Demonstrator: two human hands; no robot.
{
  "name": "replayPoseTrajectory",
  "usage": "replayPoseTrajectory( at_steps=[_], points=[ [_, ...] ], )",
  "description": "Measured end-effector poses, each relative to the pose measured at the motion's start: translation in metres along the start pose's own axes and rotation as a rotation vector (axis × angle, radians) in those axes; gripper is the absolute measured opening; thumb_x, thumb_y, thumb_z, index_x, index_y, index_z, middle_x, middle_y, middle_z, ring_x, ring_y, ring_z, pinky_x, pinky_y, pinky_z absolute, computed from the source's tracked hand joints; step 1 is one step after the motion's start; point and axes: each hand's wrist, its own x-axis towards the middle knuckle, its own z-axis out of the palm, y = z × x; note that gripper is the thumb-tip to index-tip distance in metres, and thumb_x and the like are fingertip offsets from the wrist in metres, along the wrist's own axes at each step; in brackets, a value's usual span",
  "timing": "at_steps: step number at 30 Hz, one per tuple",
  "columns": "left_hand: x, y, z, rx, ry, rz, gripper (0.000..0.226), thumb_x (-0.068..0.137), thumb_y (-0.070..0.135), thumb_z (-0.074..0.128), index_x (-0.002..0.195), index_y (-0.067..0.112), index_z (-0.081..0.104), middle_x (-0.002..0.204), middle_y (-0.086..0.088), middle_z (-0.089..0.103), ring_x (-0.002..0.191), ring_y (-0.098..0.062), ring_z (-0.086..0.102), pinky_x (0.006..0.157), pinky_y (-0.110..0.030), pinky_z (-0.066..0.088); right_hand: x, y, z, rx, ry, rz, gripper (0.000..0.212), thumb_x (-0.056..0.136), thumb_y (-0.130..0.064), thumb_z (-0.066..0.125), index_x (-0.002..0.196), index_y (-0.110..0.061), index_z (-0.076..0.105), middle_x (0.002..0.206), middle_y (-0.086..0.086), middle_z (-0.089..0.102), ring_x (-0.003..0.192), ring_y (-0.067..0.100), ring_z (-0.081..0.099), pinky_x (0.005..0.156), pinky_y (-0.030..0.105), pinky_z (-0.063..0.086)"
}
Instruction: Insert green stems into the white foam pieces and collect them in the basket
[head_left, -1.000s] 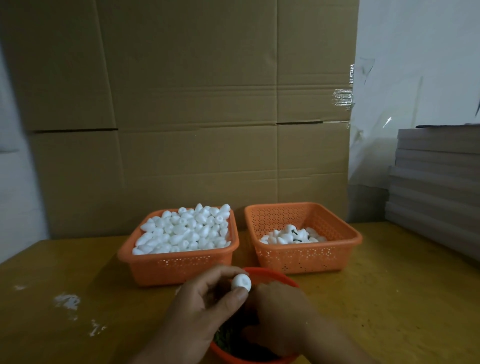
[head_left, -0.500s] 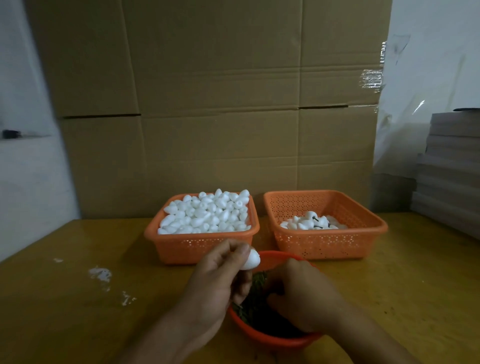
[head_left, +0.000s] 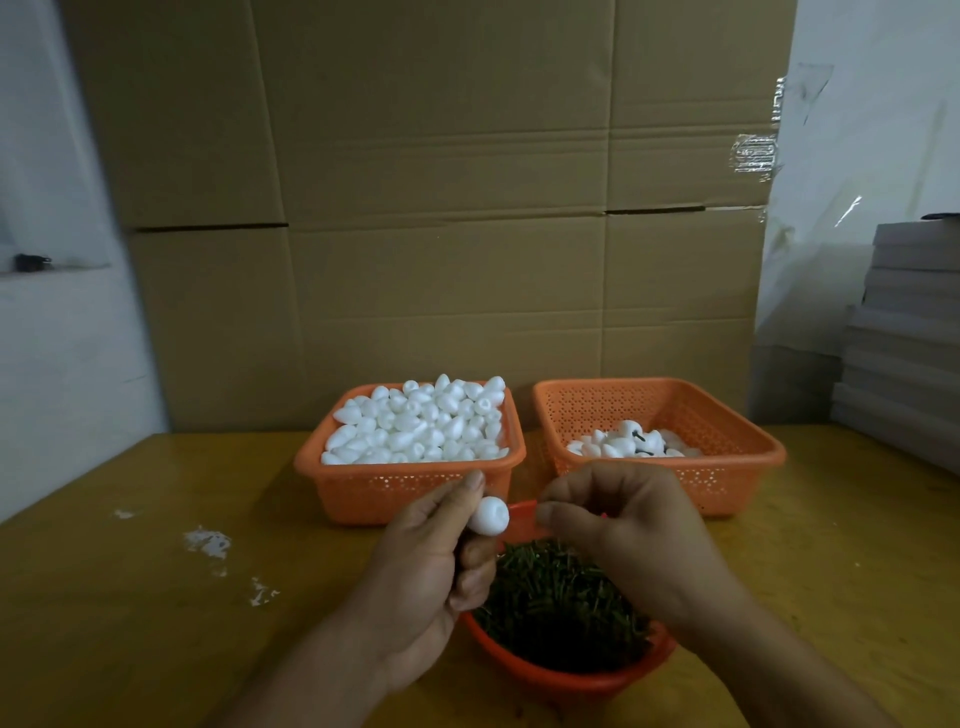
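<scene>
Foam piece (head_left: 489, 515), pinched by left hand (head_left: 431, 577) above the stem bowl (head_left: 566, 675), may slip while right hand (head_left: 618, 525), fingertips pressed together, pushes off-centre.

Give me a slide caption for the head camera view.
Left hand holds a foam piece while right hand pinches above the bowl of green stems.

Views: one, head-worn, wide-angle. Position: above the near edge of the table (head_left: 130, 623), close over both hands. Facing: forward and down, square to the cardboard wall (head_left: 441, 208) behind the table. Nearest in frame: left hand (head_left: 431, 566) and right hand (head_left: 623, 530) at lower centre, forearms cut by the bottom edge, over a red bowl (head_left: 566, 675). Middle ground: two orange baskets (head_left: 363, 488), side by side. Edges: white wall at left, stacked grey boards (head_left: 909, 338) at right. Shared ground with a second view: not applicable.
</scene>
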Motion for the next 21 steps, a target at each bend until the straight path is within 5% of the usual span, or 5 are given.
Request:
replayPoseTrajectory(
  at_steps=[7, 15, 21],
  points=[
    [0.000, 0.001, 0.001, -0.020, 0.036, 0.001, 0.033, 0.082, 0.048, 0.065, 0.068, 0.018, 0.062, 0.053, -0.001, 0.031, 0.041, -0.009, 0.029, 0.038, -0.020, 0.021, -0.005, -0.009, 0.008, 0.343, -0.069, 0.037, 0.012, 0.076, 0.005, 0.076, 0.074, -0.006, 0.076, 0.077, 0.018, 0.074, 0.056, 0.017, 0.065, 0.056, 0.023, 0.054],
    [-0.001, 0.000, 0.001, 0.000, 0.047, 0.018, 0.036, 0.077, 0.051, 0.066, 0.071, 0.016, 0.062, 0.050, -0.001, 0.030, 0.039, -0.010, 0.028, 0.036, -0.021, 0.022, -0.007, -0.009, 0.011, 0.277, -0.061, -0.017, 0.023, 0.065, -0.020, 0.079, 0.081, -0.003, 0.077, 0.080, 0.017, 0.075, 0.062, 0.023, 0.066, 0.060, 0.026, 0.057],
    [0.000, -0.001, 0.001, 0.016, 0.045, 0.043, 0.038, 0.075, 0.053, 0.067, 0.071, 0.016, 0.062, 0.049, 0.001, 0.030, 0.039, -0.010, 0.026, 0.036, -0.020, 0.022, -0.008, -0.007, 0.016, 0.160, -0.032, -0.080, 0.004, 0.076, -0.012, 0.081, 0.079, -0.012, 0.079, 0.077, 0.009, 0.076, 0.060, 0.018, 0.066, 0.060, 0.027, 0.057]
  ],
)
